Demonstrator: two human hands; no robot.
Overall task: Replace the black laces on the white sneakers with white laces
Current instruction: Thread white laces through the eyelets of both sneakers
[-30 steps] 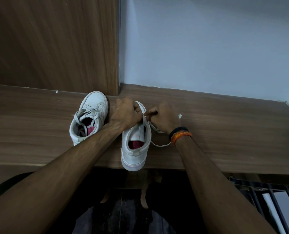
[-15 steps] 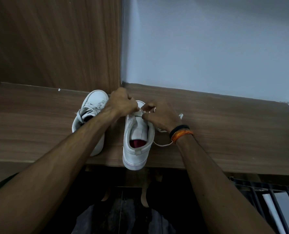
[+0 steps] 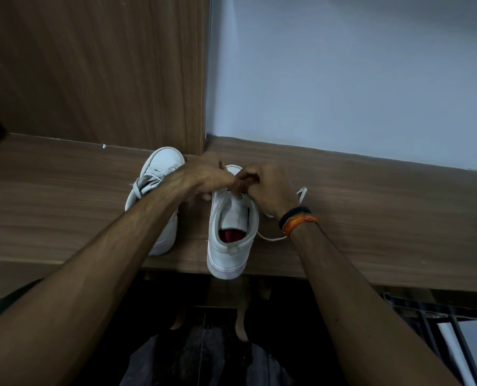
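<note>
White lace [image 3: 270, 238] is pinched by both hands, left hand [image 3: 206, 176] and right hand [image 3: 270, 188], over the near sneaker [image 3: 229, 246] on the wooden shelf [image 3: 385, 218]; a red insole is seen inside. No writing is readable.

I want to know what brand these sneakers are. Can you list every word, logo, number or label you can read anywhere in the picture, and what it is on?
None: no readable text anywhere.
Laced sneaker: no word, logo or number shows.
Sneaker being laced, with the left hand and right hand at its front: plain white, no mark legible.
Wristbands: no lettering visible.
Wooden shelf and wall: bare.
</note>
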